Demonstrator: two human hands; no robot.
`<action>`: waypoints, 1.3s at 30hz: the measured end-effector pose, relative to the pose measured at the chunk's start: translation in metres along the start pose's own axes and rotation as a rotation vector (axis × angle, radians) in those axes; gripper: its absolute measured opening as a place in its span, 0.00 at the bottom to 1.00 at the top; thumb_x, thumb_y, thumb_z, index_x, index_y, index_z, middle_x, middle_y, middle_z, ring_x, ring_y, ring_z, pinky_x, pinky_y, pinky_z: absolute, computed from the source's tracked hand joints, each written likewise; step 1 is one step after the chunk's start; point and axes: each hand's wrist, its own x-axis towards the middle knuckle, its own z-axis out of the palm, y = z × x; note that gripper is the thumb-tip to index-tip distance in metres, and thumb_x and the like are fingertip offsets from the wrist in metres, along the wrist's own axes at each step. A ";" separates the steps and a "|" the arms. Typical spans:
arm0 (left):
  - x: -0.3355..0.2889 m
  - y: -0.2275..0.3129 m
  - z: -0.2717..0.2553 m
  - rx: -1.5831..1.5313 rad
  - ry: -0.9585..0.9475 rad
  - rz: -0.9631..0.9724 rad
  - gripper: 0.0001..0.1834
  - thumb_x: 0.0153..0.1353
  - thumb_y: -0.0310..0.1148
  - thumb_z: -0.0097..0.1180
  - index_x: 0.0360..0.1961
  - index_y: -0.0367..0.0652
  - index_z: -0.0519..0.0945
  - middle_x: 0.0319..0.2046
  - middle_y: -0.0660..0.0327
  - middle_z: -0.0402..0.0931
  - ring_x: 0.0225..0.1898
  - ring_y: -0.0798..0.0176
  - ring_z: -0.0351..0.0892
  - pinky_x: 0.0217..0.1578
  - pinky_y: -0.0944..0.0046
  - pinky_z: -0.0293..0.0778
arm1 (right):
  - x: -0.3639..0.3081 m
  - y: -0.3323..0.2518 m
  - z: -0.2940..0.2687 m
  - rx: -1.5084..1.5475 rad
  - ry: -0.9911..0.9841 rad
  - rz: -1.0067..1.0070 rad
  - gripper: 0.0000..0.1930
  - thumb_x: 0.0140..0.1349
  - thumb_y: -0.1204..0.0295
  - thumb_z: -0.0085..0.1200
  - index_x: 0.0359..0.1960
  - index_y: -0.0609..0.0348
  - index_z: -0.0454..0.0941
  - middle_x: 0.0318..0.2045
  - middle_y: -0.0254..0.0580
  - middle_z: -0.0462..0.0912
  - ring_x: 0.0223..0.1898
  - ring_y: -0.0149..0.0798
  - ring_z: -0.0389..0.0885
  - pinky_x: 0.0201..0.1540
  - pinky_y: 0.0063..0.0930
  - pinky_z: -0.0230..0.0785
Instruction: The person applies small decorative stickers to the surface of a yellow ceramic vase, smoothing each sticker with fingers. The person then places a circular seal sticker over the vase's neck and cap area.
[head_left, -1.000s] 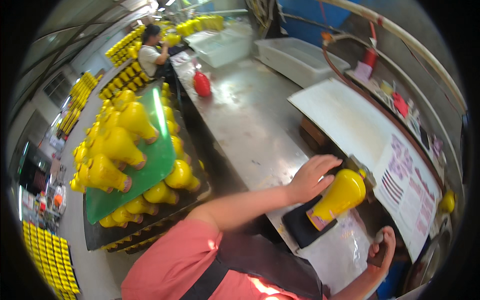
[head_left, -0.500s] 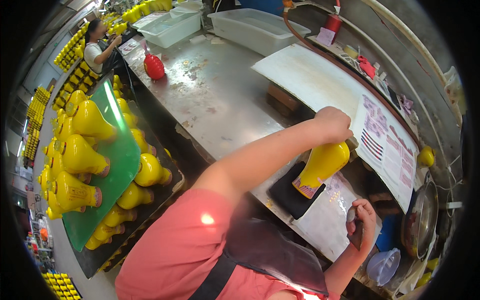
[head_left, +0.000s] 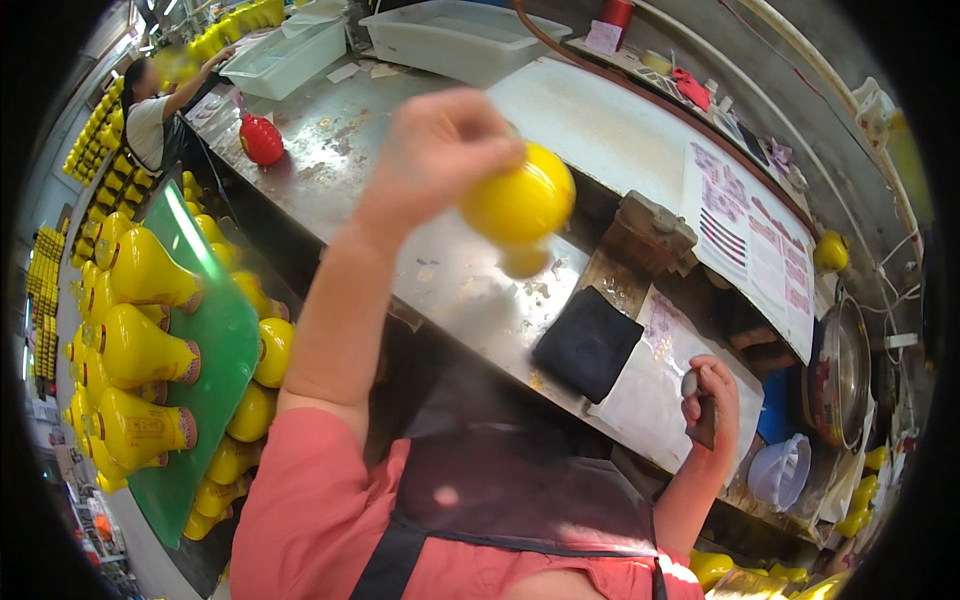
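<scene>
My left hand [head_left: 445,150] is closed on a glossy yellow bottle [head_left: 522,195], gripping its top end. The bottle hangs in the air above the metal table, its round shoulder facing me and its narrow foot partly hidden behind. Over at the right, my right hand [head_left: 712,395] curls around a small, flat dark piece [head_left: 703,422] with a greyish end; its kind I cannot make out. A folded black cloth pad [head_left: 590,345] lies on the bench between the hands, beside a sheet with purple and gold markings [head_left: 660,325].
At left, several yellow bottles [head_left: 150,345] lie stacked on a green sheet [head_left: 215,375]. A red squeeze bottle [head_left: 261,140] stands on the metal table [head_left: 330,170]. White tubs [head_left: 455,40] sit at the back. A wooden block [head_left: 650,232] supports a sloping white board [head_left: 600,120]. Another person [head_left: 150,115] works far left.
My left hand has lifted the yellow bottle off the black pad and carried it left. The right hand has stayed nearly in place, still holding the dark piece. My view has turned slightly.
</scene>
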 end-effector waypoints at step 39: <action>0.195 -0.161 -0.055 0.841 0.410 0.261 0.20 0.69 0.51 0.60 0.51 0.48 0.88 0.48 0.57 0.87 0.48 0.56 0.86 0.50 0.58 0.78 | -0.074 -0.018 0.010 -0.283 0.603 0.089 0.15 0.75 0.62 0.52 0.44 0.61 0.84 0.18 0.33 0.77 0.09 0.25 0.64 0.11 0.22 0.51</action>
